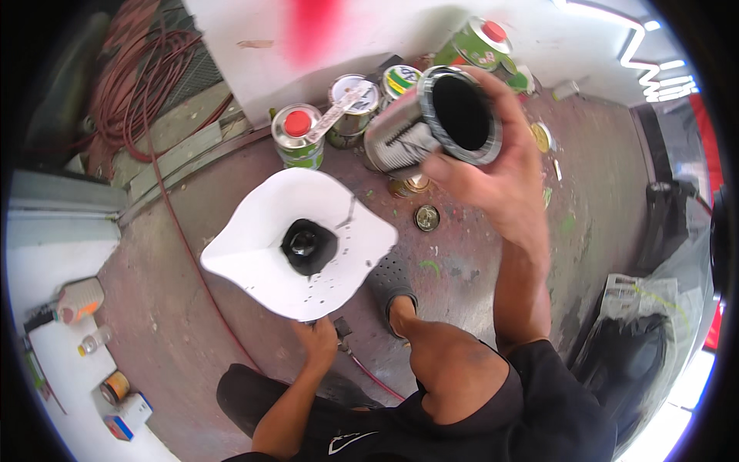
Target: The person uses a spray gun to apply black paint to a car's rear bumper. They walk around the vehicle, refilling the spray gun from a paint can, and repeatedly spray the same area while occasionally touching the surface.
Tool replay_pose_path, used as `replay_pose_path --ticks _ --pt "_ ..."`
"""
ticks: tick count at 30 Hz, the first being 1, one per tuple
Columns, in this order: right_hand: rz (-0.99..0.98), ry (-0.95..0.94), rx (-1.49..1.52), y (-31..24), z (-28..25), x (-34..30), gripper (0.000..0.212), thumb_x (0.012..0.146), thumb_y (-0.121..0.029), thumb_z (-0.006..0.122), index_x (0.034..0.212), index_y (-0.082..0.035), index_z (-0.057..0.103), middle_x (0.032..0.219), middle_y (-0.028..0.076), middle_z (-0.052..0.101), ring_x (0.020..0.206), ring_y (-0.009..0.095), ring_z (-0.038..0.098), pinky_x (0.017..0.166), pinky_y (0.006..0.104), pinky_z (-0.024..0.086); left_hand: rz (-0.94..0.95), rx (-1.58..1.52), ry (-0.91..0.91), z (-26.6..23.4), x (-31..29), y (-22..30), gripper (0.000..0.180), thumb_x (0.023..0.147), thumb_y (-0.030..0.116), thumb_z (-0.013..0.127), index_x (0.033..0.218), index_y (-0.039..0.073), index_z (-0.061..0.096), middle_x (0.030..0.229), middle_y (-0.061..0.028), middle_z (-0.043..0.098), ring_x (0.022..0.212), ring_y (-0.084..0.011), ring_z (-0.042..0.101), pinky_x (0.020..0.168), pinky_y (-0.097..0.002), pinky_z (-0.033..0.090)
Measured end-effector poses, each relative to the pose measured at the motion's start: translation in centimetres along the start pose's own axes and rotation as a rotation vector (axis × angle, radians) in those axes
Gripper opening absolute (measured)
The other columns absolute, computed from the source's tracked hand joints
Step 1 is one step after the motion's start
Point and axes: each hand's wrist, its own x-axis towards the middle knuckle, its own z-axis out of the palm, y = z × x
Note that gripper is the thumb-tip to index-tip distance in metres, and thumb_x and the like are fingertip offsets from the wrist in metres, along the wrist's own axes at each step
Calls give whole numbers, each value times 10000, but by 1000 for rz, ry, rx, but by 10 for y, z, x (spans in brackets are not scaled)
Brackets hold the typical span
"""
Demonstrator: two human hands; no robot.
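Open can in my right hand, white funnel above my left

From where I watched, far off, the left rim came first: a plastic bottle [81,300], a small clear bottle [94,340], an orange can [115,387] and a white-and-blue box [129,416], by a white surface [65,369]. Above them lay a coil of reddish hose [142,100].

Farther right, my left hand [314,339] was curled beneath the white funnel [300,219]; the rim hid most of its fingers, so I could not tell how tightly they were bent or what they gripped. The funnel faced up at me, black in the middle and specked with dark spots. Beyond it stood a red-capped tin [299,135] and a pale-topped can [352,96], a splotched stick [339,114] lying across both.

On the floor, a grey clog [392,281] showed beside the funnel, and a small round tin [426,218] lay a little farther on.

To the right, my right hand [496,181] was wrapped round the open metal can [422,127], thumb near the rim. I had it raised and tilted, its black inside showing, up and right of the funnel and apart from it
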Motion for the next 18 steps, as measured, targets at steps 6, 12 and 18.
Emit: replay_pose_path --ticks 6,12,18 --pt "192 99 -186 143 18 -12 831 748 -200 962 1425 11 529 1241 80 705 1165 184 677 1055 326 537 -128 26 -48 -11 8 47 230 977 -15 616 1206 -9 584 969 -52 628 728 -116 544 675 -294 458" --pt "286 126 -252 301 73 -49 891 754 -219 954 1468 36 487 1325 192 667 1235 264 661 1077 371 524 -92 23 15 -15 12 52 77 1036 59 621 1029 -18 621 829 -35 600 733 -134 546 663 -315 443" --pt "291 71 -379 318 82 -61 1004 788 -287 946 1568 47 408 1539 281 540 1445 412 535 1182 458 462 -108 16 71 -10 13 51 73 1006 55 621 991 -15 606 806 -37 596 726 -148 554 684 -322 455"
